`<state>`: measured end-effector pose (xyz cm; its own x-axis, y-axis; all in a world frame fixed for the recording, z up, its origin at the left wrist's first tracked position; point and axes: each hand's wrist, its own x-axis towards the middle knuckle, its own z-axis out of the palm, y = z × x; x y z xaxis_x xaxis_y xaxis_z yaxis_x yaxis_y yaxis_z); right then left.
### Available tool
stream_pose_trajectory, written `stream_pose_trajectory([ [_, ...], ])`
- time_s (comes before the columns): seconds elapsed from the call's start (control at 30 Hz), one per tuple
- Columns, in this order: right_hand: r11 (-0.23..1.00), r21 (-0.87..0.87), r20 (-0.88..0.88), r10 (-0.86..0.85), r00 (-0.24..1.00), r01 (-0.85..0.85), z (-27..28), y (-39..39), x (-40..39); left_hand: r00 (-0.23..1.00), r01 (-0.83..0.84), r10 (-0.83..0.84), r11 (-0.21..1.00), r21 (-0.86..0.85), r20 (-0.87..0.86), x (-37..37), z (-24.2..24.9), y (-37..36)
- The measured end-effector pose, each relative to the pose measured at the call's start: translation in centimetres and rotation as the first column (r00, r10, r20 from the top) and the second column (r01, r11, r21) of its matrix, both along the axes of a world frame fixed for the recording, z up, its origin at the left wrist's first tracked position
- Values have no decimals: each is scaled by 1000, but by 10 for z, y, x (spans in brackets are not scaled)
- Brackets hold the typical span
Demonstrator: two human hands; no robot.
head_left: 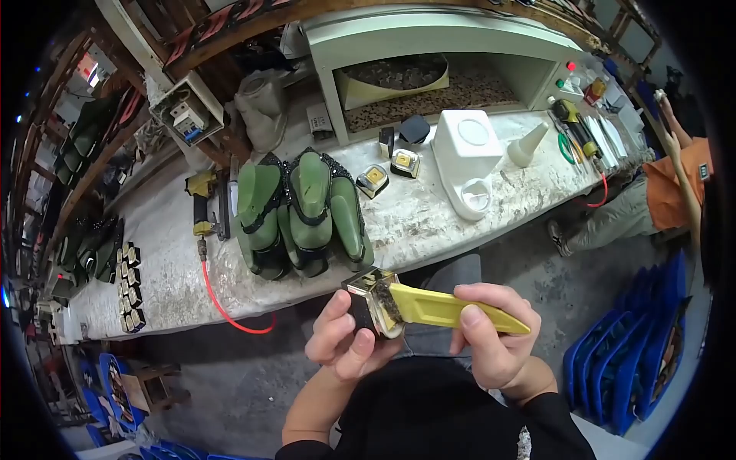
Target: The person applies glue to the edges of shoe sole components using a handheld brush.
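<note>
Between the fingers of my left hand (349, 345) is a black shoe heel (362, 309) with a shiny gold-coloured edge, its pale side turned up to the right. My right hand (494, 333) grips a yellow brush (433, 307) by its handle. The brush's dark bristles touch the heel's pale side. Both hands are in front of the bench edge, above my lap. Beyond them on the bench, green shoe lasts (310, 188) with black straps stand close together. Two similar heels, one of them a black and gold heel (373, 180), lie to the right of the lasts.
A white dispenser bottle (464, 142) and a pale cone (529, 144) stand on the workbench (406, 245). A yellow-black air tool (201, 203) trails a red hose (218, 295). Several heels (130, 287) line the left. Blue trays (613, 360) and a person in orange (678, 188) are at right.
</note>
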<state>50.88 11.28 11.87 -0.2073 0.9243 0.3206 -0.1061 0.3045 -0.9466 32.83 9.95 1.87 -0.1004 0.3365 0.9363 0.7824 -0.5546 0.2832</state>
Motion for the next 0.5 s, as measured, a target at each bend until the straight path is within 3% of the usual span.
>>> stream_pose_trajectory([
  [0.1, 996, -81, -66, -32, 997, 27, -6, 1, -1, 998, -10, 9, 1000, -10, -60, -3, -2, -1],
  [0.27, 997, 62, -101, 48, 994, -41, -11, 7, -7, 999, -29, 32, 996, 81, -38, -2, 0, 8],
  [0.4, 996, 88, -313, 43, 949, -17, -13, 12, 3, 1000, -27, 27, 1000, 10, 8, -3, 3, 8],
  [0.43, 995, 91, -309, 54, 949, -27, -14, 18, 6, 999, -38, 38, 999, 13, 11, -2, 3, 10],
  [0.5, 952, 237, -108, 225, 968, -195, -14, 33, 10, 998, -25, 26, 999, -23, 58, -2, 6, 8],
])
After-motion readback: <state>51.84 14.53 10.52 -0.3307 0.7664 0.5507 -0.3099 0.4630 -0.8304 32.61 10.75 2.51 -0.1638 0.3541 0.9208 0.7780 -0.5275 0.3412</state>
